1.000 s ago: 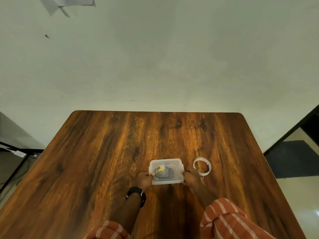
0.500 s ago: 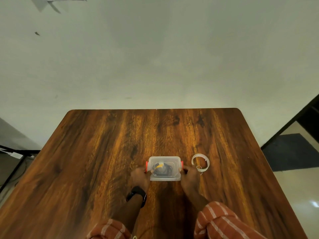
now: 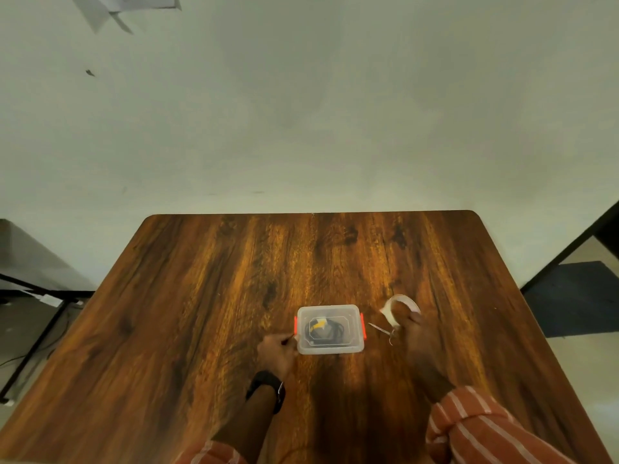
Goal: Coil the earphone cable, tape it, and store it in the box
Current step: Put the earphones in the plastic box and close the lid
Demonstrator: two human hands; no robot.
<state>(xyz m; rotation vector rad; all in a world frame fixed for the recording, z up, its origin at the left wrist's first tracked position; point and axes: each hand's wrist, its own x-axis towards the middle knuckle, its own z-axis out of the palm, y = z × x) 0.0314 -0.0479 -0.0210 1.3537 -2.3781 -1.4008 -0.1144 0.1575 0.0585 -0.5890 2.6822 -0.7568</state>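
A small clear plastic box with its lid on and two orange side latches down sits on the wooden table. Inside it lies the coiled black earphone cable bound with a yellow piece of tape. My left hand rests at the box's left side, fingertips by the left latch. My right hand is to the right of the box, fingers on the white tape roll, which is tipped up off the table. Small scissors lie between the box and my right hand.
A pale wall rises behind the table's far edge. To the left stands a dark metal frame with cables on the floor. To the right are a dark doorway edge and a dark mat.
My right hand left the box's right side and went right to the tape roll, tipping it up. The orange latches now lie down against the box. My left hand stays at the left latch.
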